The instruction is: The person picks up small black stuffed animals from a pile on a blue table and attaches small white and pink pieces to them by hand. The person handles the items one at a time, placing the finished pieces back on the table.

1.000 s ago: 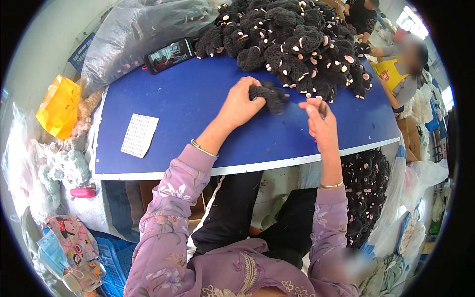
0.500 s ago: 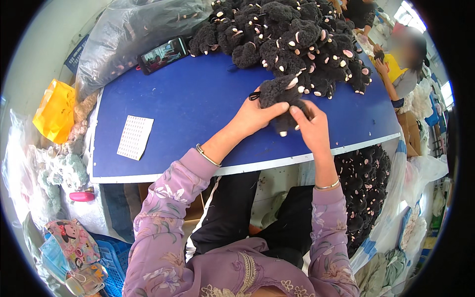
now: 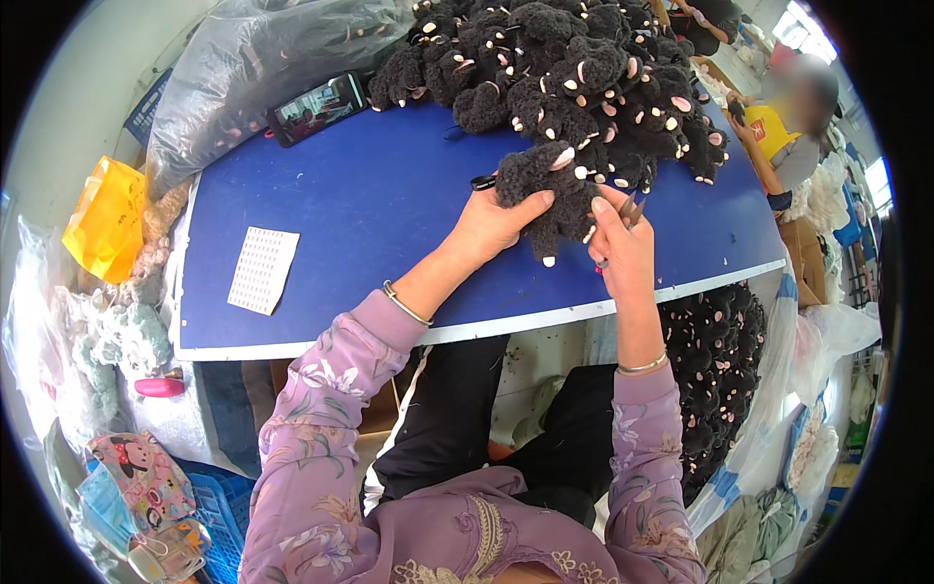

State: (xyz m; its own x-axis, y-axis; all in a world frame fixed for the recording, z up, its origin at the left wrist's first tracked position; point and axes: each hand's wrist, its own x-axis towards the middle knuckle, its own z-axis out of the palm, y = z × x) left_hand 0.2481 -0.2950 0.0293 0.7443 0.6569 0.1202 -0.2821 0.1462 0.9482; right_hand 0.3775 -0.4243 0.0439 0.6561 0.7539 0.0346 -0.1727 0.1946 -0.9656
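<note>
A small black plush toy [image 3: 530,180] with pink and white tips is held over the blue table by my left hand [image 3: 491,222], its thumb pressed on the front. A dark loop sticks out beside the left fingers. On the toy's right side, my right hand [image 3: 625,248] is closed round a pair of small scissors [image 3: 632,210], whose pointed blades project past the fingers, up and to the right. Most of their handle is hidden in the palm. Behind both hands rises a large pile of similar black plush toys [image 3: 574,73].
The blue table [image 3: 389,214] has a white edge and bears a phone [image 3: 317,109] and a printed white sheet [image 3: 264,271]. A large plastic bag [image 3: 263,78] lies at the back left. More black plush toys [image 3: 715,370] fill a bag at right. A person [image 3: 793,112] works at far right.
My right hand has drawn slightly right, off the toy, and scissor blades now show in it. The toy has shifted a little left in my left hand and turned more upright.
</note>
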